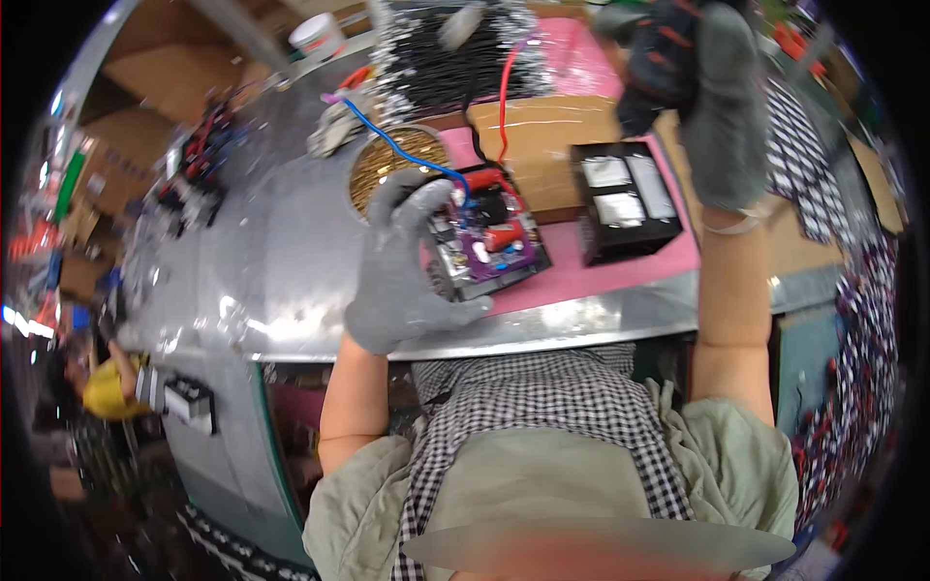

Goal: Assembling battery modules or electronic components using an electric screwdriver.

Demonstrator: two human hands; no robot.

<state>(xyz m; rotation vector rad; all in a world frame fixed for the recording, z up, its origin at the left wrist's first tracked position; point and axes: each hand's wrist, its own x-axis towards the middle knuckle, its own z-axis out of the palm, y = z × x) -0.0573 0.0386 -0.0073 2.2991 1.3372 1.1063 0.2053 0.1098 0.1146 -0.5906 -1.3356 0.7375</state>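
My left hand, in a grey glove, grips the left side of an open electronic unit, thumb at its near edge and fingers over its top. The unit has a purple circuit board with red and black parts. From it rise a blue wire, a red wire and a black wire. My right hand, also gloved in grey, is raised at the upper right, closed around a dark tool with orange marks; motion blurs it, and its exact kind cannot be made out.
A black box with pale labels stands right of the unit on a pink sheet. Behind lie a round tub of brass-coloured small parts, a cardboard box and bundled black wires. Another person works at far left.
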